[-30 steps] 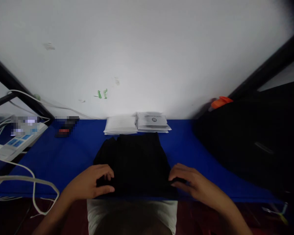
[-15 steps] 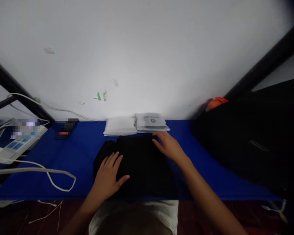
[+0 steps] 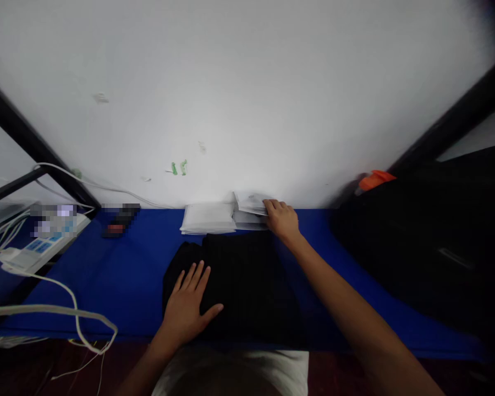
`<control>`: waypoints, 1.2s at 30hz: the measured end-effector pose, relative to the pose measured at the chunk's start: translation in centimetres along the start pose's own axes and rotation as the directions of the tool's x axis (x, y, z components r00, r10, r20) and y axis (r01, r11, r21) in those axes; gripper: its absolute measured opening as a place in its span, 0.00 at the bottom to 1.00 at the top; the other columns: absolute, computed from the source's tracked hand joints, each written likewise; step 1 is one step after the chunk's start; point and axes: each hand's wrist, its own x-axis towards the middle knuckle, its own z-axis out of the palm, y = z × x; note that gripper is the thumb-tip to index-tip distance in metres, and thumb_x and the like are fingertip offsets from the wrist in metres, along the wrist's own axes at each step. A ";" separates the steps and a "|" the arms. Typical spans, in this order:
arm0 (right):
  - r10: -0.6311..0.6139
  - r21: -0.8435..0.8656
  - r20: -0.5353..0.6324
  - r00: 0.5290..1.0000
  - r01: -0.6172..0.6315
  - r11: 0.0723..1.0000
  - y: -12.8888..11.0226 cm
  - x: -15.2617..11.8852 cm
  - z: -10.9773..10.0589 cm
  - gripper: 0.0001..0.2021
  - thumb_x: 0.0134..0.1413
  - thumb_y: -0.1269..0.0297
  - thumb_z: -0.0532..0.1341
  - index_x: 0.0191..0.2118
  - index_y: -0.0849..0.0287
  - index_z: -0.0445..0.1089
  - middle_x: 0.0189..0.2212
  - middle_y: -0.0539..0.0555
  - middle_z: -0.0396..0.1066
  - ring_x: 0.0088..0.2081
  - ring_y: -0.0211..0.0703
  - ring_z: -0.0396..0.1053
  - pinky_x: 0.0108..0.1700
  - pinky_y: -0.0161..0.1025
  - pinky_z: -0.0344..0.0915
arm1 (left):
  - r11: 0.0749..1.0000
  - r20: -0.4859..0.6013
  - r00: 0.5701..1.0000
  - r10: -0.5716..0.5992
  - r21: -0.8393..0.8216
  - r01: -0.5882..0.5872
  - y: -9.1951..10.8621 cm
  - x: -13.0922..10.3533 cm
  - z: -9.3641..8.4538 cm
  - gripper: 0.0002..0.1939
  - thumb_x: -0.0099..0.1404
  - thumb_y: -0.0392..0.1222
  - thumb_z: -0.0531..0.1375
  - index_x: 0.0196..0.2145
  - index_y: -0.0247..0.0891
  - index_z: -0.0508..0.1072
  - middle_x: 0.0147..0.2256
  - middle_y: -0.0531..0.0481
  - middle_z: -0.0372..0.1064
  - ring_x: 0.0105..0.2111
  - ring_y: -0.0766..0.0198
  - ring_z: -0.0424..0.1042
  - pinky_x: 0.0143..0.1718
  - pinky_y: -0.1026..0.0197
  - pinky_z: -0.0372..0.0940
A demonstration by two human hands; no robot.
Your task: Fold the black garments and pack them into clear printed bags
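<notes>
**Blue Table (image 3: 119,286) Bears Black Cloth (image 3: 247,286)**

The cloth lies by the table's near edge. On its left part rests the left hand (image 3: 186,308), fingers spread wide. Behind the cloth sit white packets (image 3: 209,217); beside them, the right hand (image 3: 282,217) grips the raised edge of a pale packet (image 3: 249,203).

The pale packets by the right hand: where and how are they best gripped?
Probably the right end, coming from the near right with a pinch across the thickness. The packets look thin; the wall stands behind them and a white stack sits close on their left. The right hand is at that end.
</notes>
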 end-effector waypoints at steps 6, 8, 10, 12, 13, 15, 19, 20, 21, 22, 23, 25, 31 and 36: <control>-0.223 0.026 -0.232 0.947 0.235 0.972 -4.8 -6.3 -4.3 0.25 0.57 0.73 0.55 0.61 0.62 0.61 0.55 0.61 0.69 0.50 0.55 0.64 0.46 0.46 0.61 | 0.978 -0.172 0.981 -0.088 -0.202 0.052 0.0 1.1 -0.7 0.47 0.64 0.63 0.58 0.69 0.40 0.40 0.67 0.34 0.45 0.65 0.44 0.53 0.60 0.41 0.58; -0.294 0.055 -0.195 0.936 0.309 0.949 -7.0 -8.9 -4.1 0.25 0.56 0.75 0.55 0.61 0.62 0.62 0.54 0.60 0.70 0.48 0.54 0.65 0.42 0.45 0.62 | 0.954 -0.364 0.916 -0.169 -0.293 0.060 0.6 1.6 -1.4 0.49 0.63 0.59 0.61 0.68 0.37 0.39 0.67 0.31 0.45 0.65 0.45 0.54 0.58 0.43 0.62; -0.333 0.097 -0.121 0.935 0.345 0.933 -8.7 -10.9 -3.3 0.24 0.55 0.77 0.55 0.59 0.63 0.64 0.52 0.61 0.72 0.46 0.53 0.67 0.41 0.45 0.64 | 0.962 -0.506 0.852 -0.133 -0.274 -0.012 1.1 2.0 -2.1 0.40 0.64 0.51 0.63 0.66 0.38 0.49 0.64 0.33 0.50 0.63 0.46 0.56 0.57 0.44 0.63; -0.379 0.142 -0.077 0.922 0.387 0.911 -9.5 -12.1 -2.4 0.24 0.54 0.79 0.55 0.58 0.65 0.64 0.52 0.62 0.71 0.47 0.53 0.67 0.43 0.45 0.65 | 0.975 -0.528 0.849 0.016 -0.179 -0.129 1.3 2.4 -2.8 0.21 0.66 0.40 0.61 0.56 0.41 0.64 0.59 0.38 0.59 0.60 0.48 0.61 0.57 0.45 0.63; -0.401 0.168 -0.075 0.913 0.408 0.898 -9.4 -12.6 -2.0 0.25 0.54 0.79 0.55 0.59 0.65 0.64 0.52 0.63 0.71 0.48 0.53 0.67 0.44 0.46 0.66 | 0.973 -0.512 0.855 0.087 -0.140 -0.183 1.2 2.5 -3.1 0.13 0.67 0.35 0.59 0.49 0.41 0.69 0.56 0.40 0.63 0.57 0.50 0.63 0.55 0.45 0.63; -0.418 0.222 -0.105 0.902 0.431 0.874 -8.4 -13.2 -1.6 0.25 0.53 0.78 0.55 0.58 0.66 0.64 0.53 0.64 0.70 0.50 0.54 0.66 0.48 0.48 0.66 | 0.964 -0.492 0.855 0.161 -0.107 -0.243 0.5 2.6 -3.5 0.09 0.66 0.29 0.56 0.39 0.40 0.71 0.51 0.43 0.69 0.53 0.52 0.67 0.52 0.47 0.64; -0.353 0.304 -0.198 0.915 0.399 0.865 -5.2 -14.3 -1.7 0.15 0.54 0.78 0.55 0.47 0.64 0.70 0.41 0.62 0.73 0.41 0.49 0.69 0.42 0.44 0.68 | 0.973 -0.521 0.846 0.112 -0.115 -0.200 -1.3 2.8 -4.2 0.06 0.66 0.31 0.56 0.36 0.39 0.71 0.44 0.44 0.72 0.48 0.52 0.70 0.48 0.48 0.64; -0.331 0.324 -0.220 0.918 0.389 0.862 -4.7 -14.6 -1.9 0.13 0.55 0.79 0.54 0.43 0.63 0.70 0.38 0.60 0.73 0.37 0.47 0.69 0.38 0.41 0.68 | 0.975 -0.527 0.844 0.100 -0.116 -0.187 -1.4 2.9 -4.4 0.05 0.66 0.31 0.57 0.36 0.39 0.71 0.43 0.44 0.73 0.47 0.52 0.70 0.47 0.48 0.64; -0.313 0.347 -0.245 0.918 0.385 0.856 -4.4 -14.8 -2.0 0.12 0.56 0.79 0.52 0.41 0.61 0.70 0.35 0.58 0.73 0.35 0.44 0.68 0.34 0.38 0.67 | 0.977 -0.537 0.839 0.094 -0.114 -0.182 -1.3 3.1 -4.6 0.05 0.66 0.31 0.57 0.36 0.39 0.71 0.43 0.45 0.73 0.47 0.53 0.70 0.47 0.49 0.64; -0.300 0.370 -0.271 0.915 0.387 0.845 -4.3 -15.0 -2.2 0.12 0.58 0.79 0.51 0.40 0.60 0.69 0.33 0.57 0.72 0.33 0.42 0.68 0.32 0.36 0.65 | 0.976 -0.547 0.832 0.095 -0.112 -0.185 -0.9 3.2 -4.8 0.05 0.66 0.32 0.58 0.37 0.39 0.71 0.42 0.45 0.73 0.46 0.53 0.70 0.47 0.49 0.64; -0.293 0.390 -0.298 0.908 0.396 0.831 -4.4 -15.1 -2.4 0.13 0.59 0.79 0.50 0.39 0.60 0.69 0.33 0.56 0.72 0.32 0.40 0.67 0.31 0.34 0.64 | 0.974 -0.556 0.825 0.102 -0.112 -0.197 -0.2 3.4 -5.0 0.05 0.66 0.32 0.58 0.37 0.38 0.71 0.41 0.45 0.73 0.46 0.53 0.70 0.47 0.49 0.63; -0.309 0.403 -0.343 0.887 0.436 0.805 -5.1 -15.0 -2.9 0.12 0.62 0.78 0.50 0.40 0.60 0.69 0.32 0.55 0.71 0.31 0.39 0.66 0.29 0.34 0.62 | 0.959 -0.561 0.815 0.145 -0.124 -0.255 1.7 3.9 -5.1 0.05 0.66 0.33 0.60 0.40 0.38 0.72 0.41 0.45 0.73 0.45 0.54 0.70 0.48 0.49 0.63; -0.415 0.353 -0.423 0.806 0.568 0.743 -7.1 -14.3 -3.9 0.12 0.64 0.76 0.49 0.35 0.62 0.70 0.26 0.54 0.68 0.28 0.41 0.60 0.27 0.37 0.56 | 0.864 -0.577 0.765 0.285 -0.191 -0.466 6.5 4.8 -4.4 0.07 0.67 0.32 0.59 0.43 0.37 0.73 0.37 0.48 0.74 0.41 0.59 0.71 0.47 0.54 0.64; -0.418 0.394 -0.431 0.800 0.583 0.710 -7.5 -14.2 -3.9 0.14 0.64 0.76 0.48 0.32 0.63 0.69 0.26 0.54 0.67 0.29 0.42 0.59 0.27 0.38 0.54 | 0.854 -0.608 0.744 0.276 -0.200 -0.480 6.5 4.9 -4.1 0.04 0.66 0.34 0.61 0.39 0.38 0.74 0.35 0.49 0.74 0.39 0.60 0.71 0.44 0.54 0.65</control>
